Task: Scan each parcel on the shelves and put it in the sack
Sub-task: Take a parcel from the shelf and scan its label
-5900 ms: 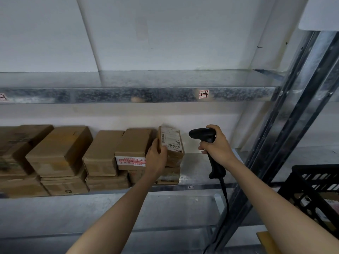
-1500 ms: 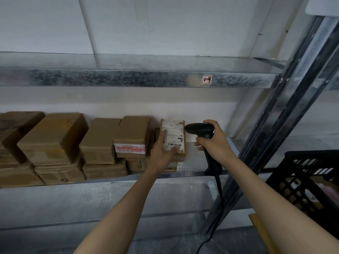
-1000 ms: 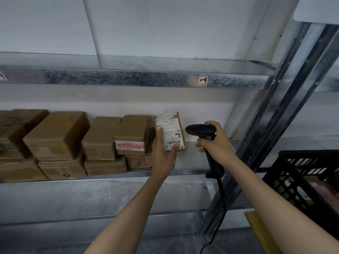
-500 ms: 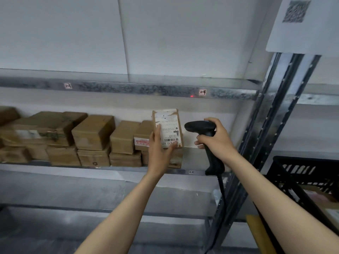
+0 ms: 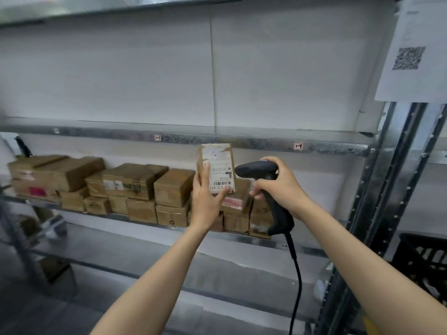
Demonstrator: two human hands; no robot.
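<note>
Cardboard parcel (image 5: 217,160) upright, pinched in L grip (image 5: 205,200), R grip (image 5: 280,187) clenched on scanner (image 5: 256,169) just to its right.

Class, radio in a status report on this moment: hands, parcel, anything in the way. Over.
Left hand grips parcel, held upright. Right hand grips scanner, nose toward parcel. Nothing between them.

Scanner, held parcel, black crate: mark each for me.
scanner (image 5: 254,170), head view, on its black head.
held parcel (image 5: 219,169), head view, on its white label.
black crate (image 5: 408,259), head view, on its latticed side wall.
</note>
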